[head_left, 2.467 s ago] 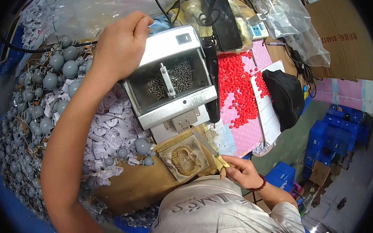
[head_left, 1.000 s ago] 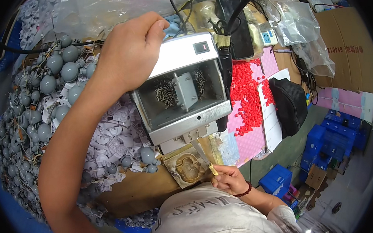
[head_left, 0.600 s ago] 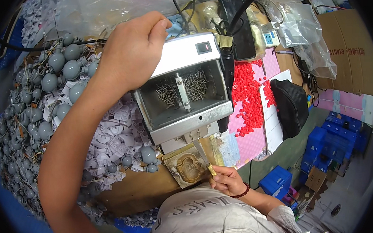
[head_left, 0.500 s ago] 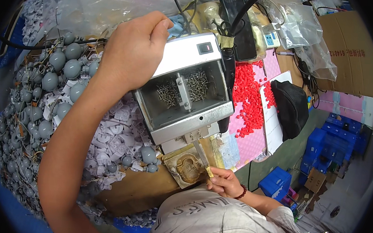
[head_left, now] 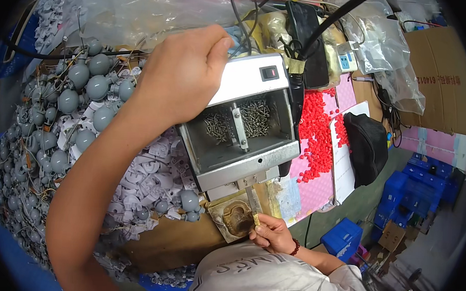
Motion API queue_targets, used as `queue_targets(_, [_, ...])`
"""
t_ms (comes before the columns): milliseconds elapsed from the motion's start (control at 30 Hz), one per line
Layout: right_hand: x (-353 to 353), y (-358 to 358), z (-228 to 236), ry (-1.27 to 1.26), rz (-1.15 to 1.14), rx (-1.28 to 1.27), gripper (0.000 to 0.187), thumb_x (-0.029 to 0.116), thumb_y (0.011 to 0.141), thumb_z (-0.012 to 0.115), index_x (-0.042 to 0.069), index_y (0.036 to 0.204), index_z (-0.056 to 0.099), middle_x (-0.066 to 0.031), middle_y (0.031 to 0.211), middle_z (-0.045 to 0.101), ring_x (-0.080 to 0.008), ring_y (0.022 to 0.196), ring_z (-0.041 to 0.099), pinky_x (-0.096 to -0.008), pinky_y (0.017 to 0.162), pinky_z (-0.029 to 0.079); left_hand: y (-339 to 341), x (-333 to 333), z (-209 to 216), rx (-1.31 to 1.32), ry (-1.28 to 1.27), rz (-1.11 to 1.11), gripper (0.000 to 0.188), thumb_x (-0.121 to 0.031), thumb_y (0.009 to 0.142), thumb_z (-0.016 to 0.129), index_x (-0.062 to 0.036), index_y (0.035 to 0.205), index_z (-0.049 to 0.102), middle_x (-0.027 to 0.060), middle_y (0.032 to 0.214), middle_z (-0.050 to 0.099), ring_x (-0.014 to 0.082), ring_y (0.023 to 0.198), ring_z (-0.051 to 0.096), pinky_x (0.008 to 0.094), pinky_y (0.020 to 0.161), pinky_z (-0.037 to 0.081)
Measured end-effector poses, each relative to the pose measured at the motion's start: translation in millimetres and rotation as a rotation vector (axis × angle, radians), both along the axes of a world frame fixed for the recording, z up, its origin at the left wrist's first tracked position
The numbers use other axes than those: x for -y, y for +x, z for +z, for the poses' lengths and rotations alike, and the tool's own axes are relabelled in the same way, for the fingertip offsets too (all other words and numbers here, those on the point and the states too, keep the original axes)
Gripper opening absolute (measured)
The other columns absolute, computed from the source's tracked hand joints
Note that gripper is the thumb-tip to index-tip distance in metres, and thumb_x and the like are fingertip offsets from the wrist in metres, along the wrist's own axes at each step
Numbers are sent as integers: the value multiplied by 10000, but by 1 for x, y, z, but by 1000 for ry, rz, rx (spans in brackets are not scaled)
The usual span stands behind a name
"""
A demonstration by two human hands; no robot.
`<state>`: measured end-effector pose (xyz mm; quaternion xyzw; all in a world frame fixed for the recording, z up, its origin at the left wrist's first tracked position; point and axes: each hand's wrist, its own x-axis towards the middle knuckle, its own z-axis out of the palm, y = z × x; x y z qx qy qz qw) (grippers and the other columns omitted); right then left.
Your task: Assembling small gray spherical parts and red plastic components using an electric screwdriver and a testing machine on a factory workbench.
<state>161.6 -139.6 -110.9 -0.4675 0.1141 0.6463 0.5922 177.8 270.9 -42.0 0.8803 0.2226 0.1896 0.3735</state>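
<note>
A silver screw feeder [head_left: 212, 175] stands in the middle, its open hopper holding many small screws [head_left: 256, 117] on both sides of a metal bar. Over its far left corner my left hand [head_left: 187, 69] is closed on the casing, with most of its fingers hidden. Below the feeder's front, my right hand [head_left: 274, 236] pinches the yellow-wrapped end of a thin metal strip [head_left: 253, 200]. The strip's other end reaches up to the rail at the feeder's front. Beside that hand lies a square block with a rounded hollow [head_left: 222, 228].
Grey ball-shaped parts [head_left: 97, 87] and white plastic parts [head_left: 153, 172] are heaped at left. Small red parts [head_left: 316, 146] cover a pink sheet at right, near a black pouch [head_left: 366, 149]. Cables [head_left: 336, 17] hang over the back. Blue bins [head_left: 343, 237] stand on the floor.
The whole view has shifted, with the feeder sitting lower and farther right. My right hand has moved slightly left relative to the feeder, and the metal strip stands more upright.
</note>
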Motion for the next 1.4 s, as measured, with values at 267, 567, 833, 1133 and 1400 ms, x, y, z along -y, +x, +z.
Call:
queue_targets(267, [-51, 26, 8, -64, 13, 90, 439, 40, 991, 535, 53, 1426, 472, -108, 815, 660, -64, 488, 384, -205, 461, 335, -1, -1, 0, 48, -55, -129, 261, -219, 953, 547, 20, 970, 652, 187, 812, 634, 322, 706, 595, 379, 657, 456])
queue_targets(567, [8, 26, 11, -88, 161, 58, 406, 8, 977, 552, 80, 1376, 544, -136, 856, 683, -65, 508, 406, -218, 493, 367, -1, -4, -3, 48, -109, -114, 245, -198, 953, 547, 24, 961, 648, 191, 809, 627, 334, 696, 567, 376, 661, 452])
queue_targets(833, [-28, 26, 12, -106, 45, 39, 381, 21, 971, 571, 60, 1349, 560, -140, 851, 687, -73, 503, 416, -220, 468, 359, 1, -4, -4, 71, -79, -103, 228, -186, 946, 557, 24, 958, 648, 205, 818, 627, 364, 706, 584, 400, 657, 456])
queue_targets(1133, [-30, 18, 5, -1, 103, 103, 356, 33, 1002, 525, 89, 1354, 544, -137, 882, 686, -85, 524, 445, -216, 496, 384, 0, -4, -5, 114, -55, -114, 179, -151, 922, 569, 0, 834, 611, 178, 730, 569, 396, 685, 562, 455, 623, 432])
queue_targets(1400, [-44, 24, 17, -134, 179, 63, 289, 106, 1013, 541, 1, 1277, 588, -70, 864, 673, -40, 528, 412, -193, 467, 312, -1, 1, -4, 118, -51, -66, 165, -149, 905, 597, -31, 790, 592, 146, 701, 559, 384, 669, 565, 480, 592, 428])
